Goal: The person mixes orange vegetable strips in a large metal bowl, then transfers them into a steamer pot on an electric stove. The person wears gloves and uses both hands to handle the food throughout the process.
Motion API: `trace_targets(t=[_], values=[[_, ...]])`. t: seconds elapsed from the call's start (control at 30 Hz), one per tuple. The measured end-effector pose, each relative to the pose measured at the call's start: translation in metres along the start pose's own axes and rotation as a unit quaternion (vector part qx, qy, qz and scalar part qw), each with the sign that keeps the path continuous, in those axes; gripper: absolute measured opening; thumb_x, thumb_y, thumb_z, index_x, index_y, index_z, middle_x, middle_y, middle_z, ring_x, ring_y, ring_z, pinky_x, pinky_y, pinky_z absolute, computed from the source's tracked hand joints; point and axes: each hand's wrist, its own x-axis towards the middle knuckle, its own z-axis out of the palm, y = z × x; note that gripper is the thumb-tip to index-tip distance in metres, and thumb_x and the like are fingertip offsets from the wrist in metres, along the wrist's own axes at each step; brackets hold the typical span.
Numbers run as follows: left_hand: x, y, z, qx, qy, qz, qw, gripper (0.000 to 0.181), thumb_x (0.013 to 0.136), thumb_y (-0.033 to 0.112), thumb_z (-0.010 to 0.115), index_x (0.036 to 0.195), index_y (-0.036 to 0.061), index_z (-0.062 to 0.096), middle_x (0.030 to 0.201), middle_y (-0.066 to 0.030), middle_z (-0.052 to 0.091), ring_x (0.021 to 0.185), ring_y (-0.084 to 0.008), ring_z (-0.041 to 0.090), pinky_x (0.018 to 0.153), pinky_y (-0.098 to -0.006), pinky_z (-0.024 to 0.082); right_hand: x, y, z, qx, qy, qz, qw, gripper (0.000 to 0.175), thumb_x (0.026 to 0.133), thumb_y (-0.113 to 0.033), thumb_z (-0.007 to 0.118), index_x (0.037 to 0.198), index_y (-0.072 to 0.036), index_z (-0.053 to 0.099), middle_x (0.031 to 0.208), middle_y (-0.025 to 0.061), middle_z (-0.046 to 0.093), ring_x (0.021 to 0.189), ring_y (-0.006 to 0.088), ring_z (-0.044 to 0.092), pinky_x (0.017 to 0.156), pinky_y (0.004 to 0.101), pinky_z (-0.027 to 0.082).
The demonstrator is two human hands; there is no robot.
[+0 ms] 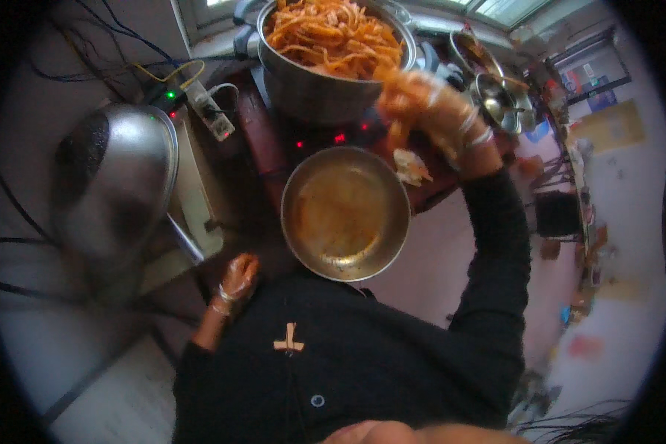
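Note:
A large stainless steel pot (327, 94) stands at the top, heaped with orange-coated strips of food (336, 36). At its right front rim is my right hand (430, 108), in a clear plastic glove, gripping a clump of orange strips (391, 102); motion blurs it. Below the pot, close to my body, is a round metal pan (344, 211) with an oily orange-brown film inside. My left hand (240, 282), also gloved in clear plastic, hangs low at my left side, apart from the pan. Its fingers look curled, and the palm is hidden.
Red lights glow on a dark cooker panel (338, 139) beneath the pot. A crumpled pale scrap (412, 167) lies right of the pan. Left, a big domed metal vessel (127, 183) leans near a power strip (208, 108) and cables. Metal bowls (494, 94) stand upper right.

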Motion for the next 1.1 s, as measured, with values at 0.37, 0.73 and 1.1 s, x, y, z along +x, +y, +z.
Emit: trace_targets(t=[0.37, 0.73, 1.1], values=[[-0.025, 0.0, -0.006, -0.002, 0.053, -0.069, 0.996, 0.022, 0.091, 0.02, 0.053, 0.097, 0.0012, 0.06, 0.083, -0.0077, 0.061, 0.073, -0.0153, 0.056, 0.064, -0.0295, 0.047, 0.122, 0.017, -0.077, 0.25, 0.027, 0.39, 0.886, 0.05, 0.087, -0.02, 0.063, 0.13, -0.006, 0.04, 0.122, 0.016, 0.05, 0.098, 0.0231, 0.062, 0.075, 0.0282, 0.057], [-0.025, -0.048, -0.012, 0.112, 0.041, -0.023, 0.993, 0.023, 0.092, 0.021, 0.052, 0.099, 0.0001, 0.06, 0.083, -0.0061, 0.061, 0.074, -0.0164, 0.057, 0.067, -0.0315, 0.047, -0.075, -0.076, 0.194, 0.243, -0.142, 0.316, 0.906, 0.033, 0.085, -0.02, 0.057, 0.112, -0.002, 0.053, 0.102, 0.0105, 0.057, 0.094, 0.0222, 0.056, 0.077, 0.0381, 0.047], [-0.014, 0.01, -0.016, 0.052, 0.003, -0.073, 0.996, 0.023, 0.091, 0.017, 0.054, 0.106, -0.0004, 0.059, 0.09, -0.009, 0.063, 0.08, -0.0163, 0.057, 0.072, -0.0298, 0.046, -0.058, -0.103, 0.219, -0.127, -0.31, 0.265, 0.904, 0.034, 0.085, -0.015, 0.056, 0.118, -0.009, 0.053, 0.103, 0.0113, 0.063, 0.094, 0.0264, 0.064, 0.081, 0.0404, 0.051]])
